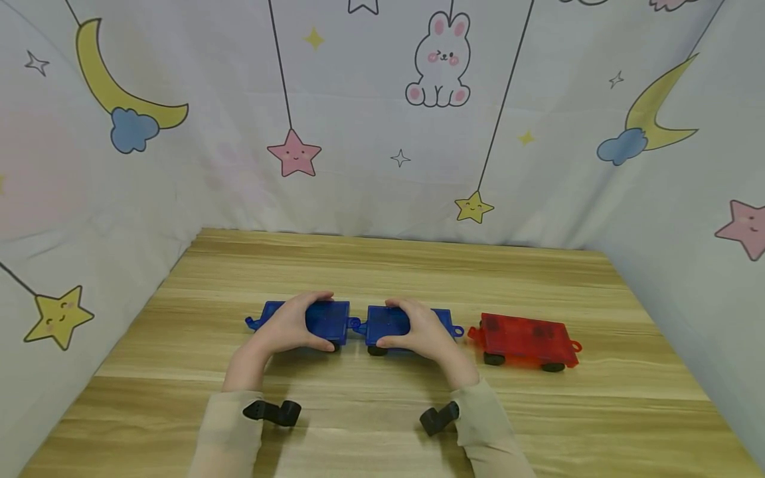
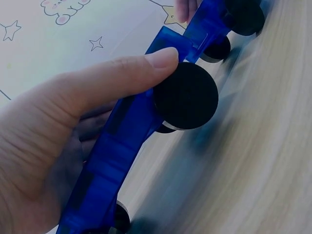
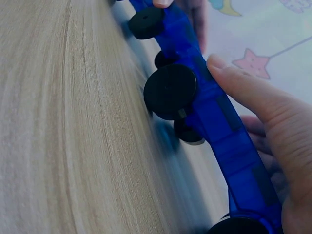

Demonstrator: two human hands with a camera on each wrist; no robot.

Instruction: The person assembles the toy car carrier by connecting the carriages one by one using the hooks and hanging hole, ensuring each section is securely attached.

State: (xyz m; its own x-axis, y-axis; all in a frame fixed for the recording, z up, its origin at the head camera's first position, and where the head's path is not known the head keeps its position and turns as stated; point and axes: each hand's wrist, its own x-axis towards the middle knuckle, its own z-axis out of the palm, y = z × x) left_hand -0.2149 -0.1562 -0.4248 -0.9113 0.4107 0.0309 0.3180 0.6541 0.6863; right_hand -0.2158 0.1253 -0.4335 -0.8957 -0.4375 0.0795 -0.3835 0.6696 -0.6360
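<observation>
Two translucent blue toy cars with black wheels stand end to end on the table. My left hand (image 1: 289, 323) grips the left blue car (image 1: 327, 320) across its sides, thumb near a front wheel (image 2: 187, 96). Around the right blue car (image 1: 382, 323) my right hand (image 1: 420, 332) curls, thumb along the near side, fingers over the far side. Between the cars, the hook of one overlaps the ring (image 1: 354, 323) of the other. In the right wrist view the right car's blue side (image 3: 222, 124) shows above its wheels.
A translucent red toy car (image 1: 526, 337) stands just right of the blue pair, its hook close to the right blue car's ring (image 1: 458, 330). The wood-grain table (image 1: 370, 425) is bordered by a printed cloth backdrop (image 1: 370, 199) behind and on both sides.
</observation>
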